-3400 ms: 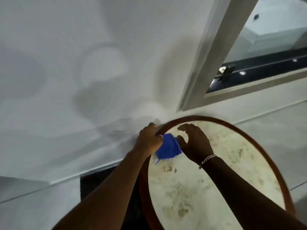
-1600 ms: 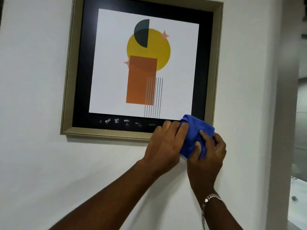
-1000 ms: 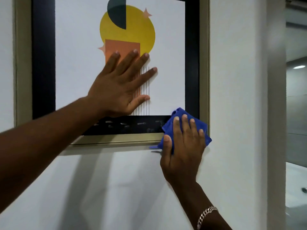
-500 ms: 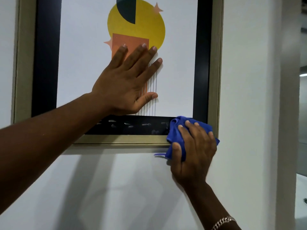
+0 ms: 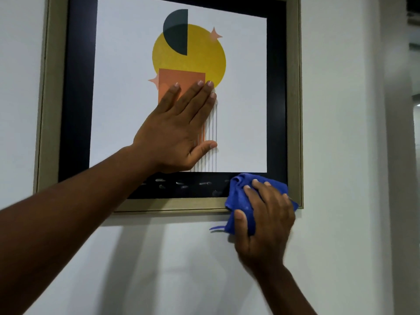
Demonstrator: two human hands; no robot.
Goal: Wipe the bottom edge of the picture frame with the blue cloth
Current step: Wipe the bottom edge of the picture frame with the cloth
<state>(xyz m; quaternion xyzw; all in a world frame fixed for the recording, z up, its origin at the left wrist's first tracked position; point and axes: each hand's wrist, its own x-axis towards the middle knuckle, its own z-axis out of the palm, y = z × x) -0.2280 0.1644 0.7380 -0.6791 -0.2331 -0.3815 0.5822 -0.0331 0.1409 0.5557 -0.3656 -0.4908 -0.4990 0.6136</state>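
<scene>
A picture frame (image 5: 177, 206) with a pale gold rim and black mat hangs on a white wall, holding an abstract print of a yellow circle and orange rectangle. My left hand (image 5: 179, 130) lies flat and open against the glass over the print. My right hand (image 5: 264, 219) presses a bunched blue cloth (image 5: 238, 196) onto the frame's bottom edge, close to its lower right corner. The cloth also overlaps the wall just below the rim. Small pale smudges (image 5: 181, 184) dot the black mat along the bottom, left of the cloth.
The white wall (image 5: 159, 269) runs below and beside the frame. At the right a wall corner (image 5: 386, 155) ends the wall, with a dim room or corridor beyond it.
My right hand and the cloth have stayed at the frame's lower right corner over the last second. My left hand remains flat on the glass. Earlier, both hands held the cloth.
</scene>
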